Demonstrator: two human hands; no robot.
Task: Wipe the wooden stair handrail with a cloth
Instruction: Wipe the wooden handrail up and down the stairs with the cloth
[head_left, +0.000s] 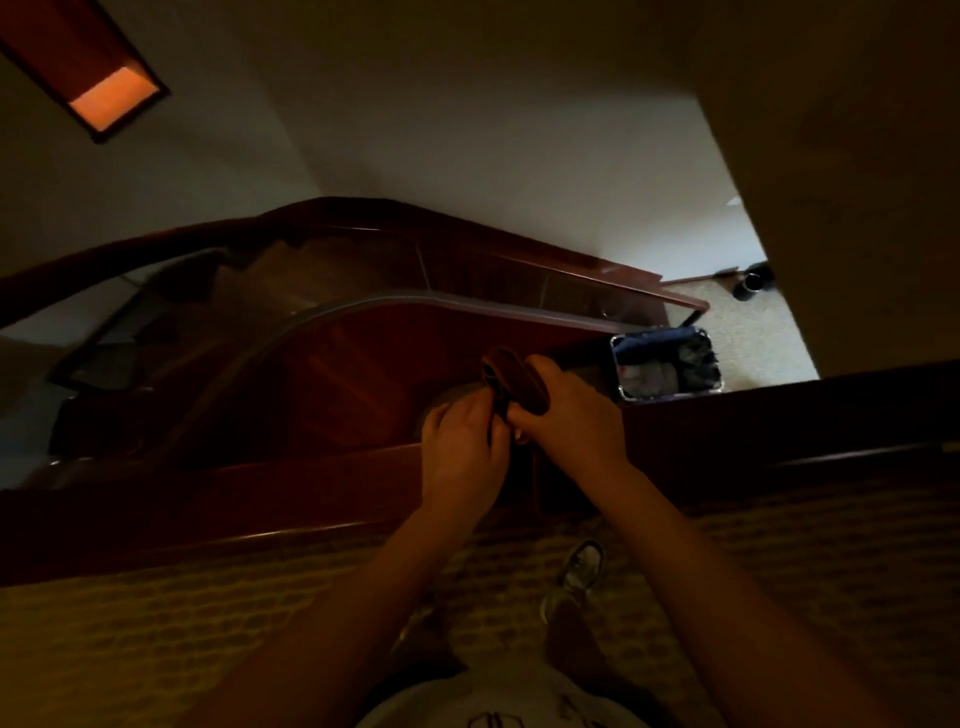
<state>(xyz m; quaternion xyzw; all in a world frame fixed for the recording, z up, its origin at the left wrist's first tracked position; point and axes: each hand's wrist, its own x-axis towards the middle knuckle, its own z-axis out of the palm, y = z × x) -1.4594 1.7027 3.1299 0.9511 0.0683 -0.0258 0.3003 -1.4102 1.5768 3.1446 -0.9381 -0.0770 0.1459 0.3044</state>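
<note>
A dark brown cloth (511, 376) is bunched up between both of my hands, held above the dark wooden handrail (234, 480) that runs across the view from left to right. My left hand (462, 447) pinches the cloth's lower edge with curled fingers. My right hand (571, 410) grips the upper bundle of the cloth. The light is dim, so the cloth's shape is hard to make out.
Beyond the rail a curved wooden staircase (332, 322) drops away to a lower floor. A metal-framed cart with laundry (667, 366) stands below on the right. Patterned carpet (156, 639) lies under my shoe (579, 569). A wall (857, 182) rises at the right.
</note>
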